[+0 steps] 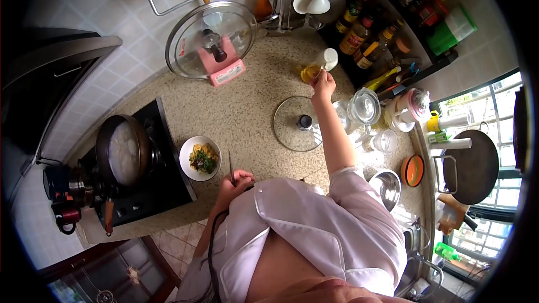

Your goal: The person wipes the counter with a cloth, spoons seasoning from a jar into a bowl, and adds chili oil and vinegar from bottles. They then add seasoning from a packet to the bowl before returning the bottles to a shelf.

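Note:
My right hand [323, 85] reaches far across the counter, its fingers closed at the handle side of a small glass oil pot [310, 73]. Amber oil shows in the pot, beside its white lid [330, 59]. Close to my body, my left hand [236, 182] is closed around a slim dark utensil [231, 164] that points away from me; its exact kind I cannot tell. Left of that hand stands a white bowl [186, 163] holding chopped greens and yellowish food. A round glass lid [286, 129] with a black knob lies flat, partly behind my right forearm.
On the black stove [177, 171] at left sits a dark pan [103, 148] with cloudy liquid and pale pieces. A large glass lid [188, 33] leans upright in a pink holder [227, 73]. Sauce bottles [355, 36], glass jars [365, 105] and an orange bowl [412, 170] line the right side.

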Demonstrator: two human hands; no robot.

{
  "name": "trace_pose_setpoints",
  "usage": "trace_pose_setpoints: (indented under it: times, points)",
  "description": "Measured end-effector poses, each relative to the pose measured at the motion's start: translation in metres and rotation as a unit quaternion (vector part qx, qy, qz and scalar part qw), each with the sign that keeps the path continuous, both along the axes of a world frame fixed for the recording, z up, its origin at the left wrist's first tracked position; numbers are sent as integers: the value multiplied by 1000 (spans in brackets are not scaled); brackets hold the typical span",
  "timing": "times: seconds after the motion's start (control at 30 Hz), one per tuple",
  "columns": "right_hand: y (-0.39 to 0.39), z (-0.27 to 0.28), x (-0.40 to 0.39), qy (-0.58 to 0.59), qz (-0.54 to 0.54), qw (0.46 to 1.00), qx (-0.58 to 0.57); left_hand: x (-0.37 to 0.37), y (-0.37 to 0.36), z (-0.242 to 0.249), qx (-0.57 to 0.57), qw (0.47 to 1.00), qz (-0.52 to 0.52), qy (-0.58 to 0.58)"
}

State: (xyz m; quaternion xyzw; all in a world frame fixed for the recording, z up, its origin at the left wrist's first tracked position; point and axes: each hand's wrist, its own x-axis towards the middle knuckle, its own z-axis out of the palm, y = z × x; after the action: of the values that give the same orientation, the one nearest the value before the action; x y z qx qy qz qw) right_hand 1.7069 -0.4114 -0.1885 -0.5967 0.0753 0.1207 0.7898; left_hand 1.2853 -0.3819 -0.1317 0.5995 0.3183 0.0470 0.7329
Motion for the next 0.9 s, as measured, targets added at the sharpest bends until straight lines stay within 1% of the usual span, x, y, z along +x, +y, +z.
trace_pose_setpoints:
  times: [0.03,0.1,0.13,0.2,0.23,0.27,0.33,0.37,0.43,0.47,0.53,0.57,0.7,0.77,0.9]
  points:
    - [1,3,2,-1,-1,1000,1,2,1,4,-2,1000,2,-3]
    - [0,6,5,-13,-62,998,2,3,2,5,-5,1000,2,-5]
    - [0,7,7,-13,-63,998,2,3,3,5,-12,1000,2,-1]
    - [1,8,14,-50,-124,990,38,1,5,3,-20,1000,0,3]
    - [1,16,17,-54,-138,988,32,0,6,0,-20,1000,-2,4]
    - [-2,10,28,-68,-142,987,39,-1,6,-2,-21,1000,-3,5]
    - [-2,25,38,-52,-187,979,70,0,6,-6,-23,1000,7,-1]
    - [-4,21,49,-52,-188,978,69,-1,6,-8,-24,1000,19,-7]
    - [-7,8,76,-64,-250,965,-36,-2,7,-17,-26,999,20,-10]
    - [-6,7,85,-65,-251,965,-36,-4,7,-20,-28,999,23,-11]
    - [-5,20,91,-94,-319,940,-80,-6,7,-23,-27,999,22,-12]
    - [-6,27,93,-86,-323,935,-117,-6,8,-24,-25,999,22,-13]
    - [-8,29,110,-53,-365,924,-97,-8,9,-15,-51,998,19,-18]
    - [-8,36,113,-42,-410,906,-100,-9,10,-9,-62,998,25,-4]
    - [-7,37,129,-9,-429,895,-124,-7,8,-5,-67,996,57,10]
